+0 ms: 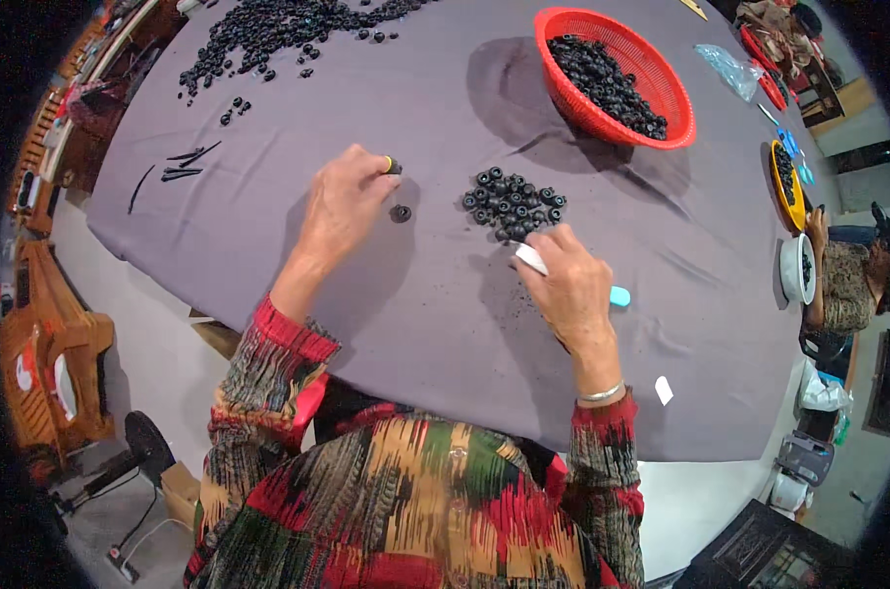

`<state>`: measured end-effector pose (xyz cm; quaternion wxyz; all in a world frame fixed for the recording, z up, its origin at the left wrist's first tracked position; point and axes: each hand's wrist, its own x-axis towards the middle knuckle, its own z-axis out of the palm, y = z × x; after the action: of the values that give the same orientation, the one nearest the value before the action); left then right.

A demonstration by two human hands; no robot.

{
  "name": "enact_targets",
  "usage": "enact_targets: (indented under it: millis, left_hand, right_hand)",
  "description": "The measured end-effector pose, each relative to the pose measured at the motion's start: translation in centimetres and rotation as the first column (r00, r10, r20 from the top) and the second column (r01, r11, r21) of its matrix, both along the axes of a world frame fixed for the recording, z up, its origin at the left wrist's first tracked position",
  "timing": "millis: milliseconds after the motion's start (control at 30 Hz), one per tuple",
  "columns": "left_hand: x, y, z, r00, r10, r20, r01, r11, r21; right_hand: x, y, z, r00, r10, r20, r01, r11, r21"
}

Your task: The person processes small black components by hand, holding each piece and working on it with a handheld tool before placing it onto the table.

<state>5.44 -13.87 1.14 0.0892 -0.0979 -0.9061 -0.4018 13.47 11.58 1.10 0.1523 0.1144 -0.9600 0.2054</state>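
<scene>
My left hand point(339, 201) is pinched around a small dark piece with a yellow edge point(394, 165), held just above the cloth. Right below it lies a single round black part point(400, 213). My right hand point(570, 285) is closed around a slim tool with a white front point(530, 257) and a turquoise end point(619, 295); its tip is too small to make out. Just beyond that hand sits a cluster of small round black parts point(512, 201), several showing a hole in the middle.
A red mesh basket point(675, 108) of black parts stands far right. Many loose black parts point(258, 39) spread at the far left, near thin black strips point(180, 175). A white scrap point(664, 391) lies near right. Another person point(847, 280) sits beyond the white bowl point(790, 270).
</scene>
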Motion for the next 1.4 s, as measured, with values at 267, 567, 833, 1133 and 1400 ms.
enact_targets:
  millis: [267, 567, 833, 1133, 1400]
  left_hand:
    - [0.3, 2.4, 0.9, 0.974, 0.016, -0.224, 0.016, 0.989, 0.144]
    - [4.3, 10.7, 1.1, 0.445, -0.861, 0.248, -0.099, 0.228, 0.969]
    - [4.2, 11.1, -0.3, 0.434, -0.875, 0.213, -0.191, 0.141, 0.971]
    - [4.9, 11.1, -1.6, 0.519, -0.841, 0.151, -0.262, 0.012, 0.965]
    - [4.9, 10.8, -1.4, 0.509, -0.847, 0.154, -0.325, -0.024, 0.945]
  right_hand:
    - [0.6, 1.0, 1.8, 0.995, 0.044, -0.087, -0.060, 0.979, -0.193]
    - [1.7, 1.7, 4.5, 0.973, 0.083, -0.216, -0.184, 0.845, -0.503]
    - [1.2, 1.8, 3.6, 0.978, 0.098, -0.182, -0.174, 0.868, -0.465]
    - [1.5, 0.6, 1.7, 0.887, 0.028, -0.460, -0.160, 0.955, -0.250]
    - [1.6, 0.4, 1.5, 0.876, 0.003, -0.482, -0.132, 0.963, -0.234]
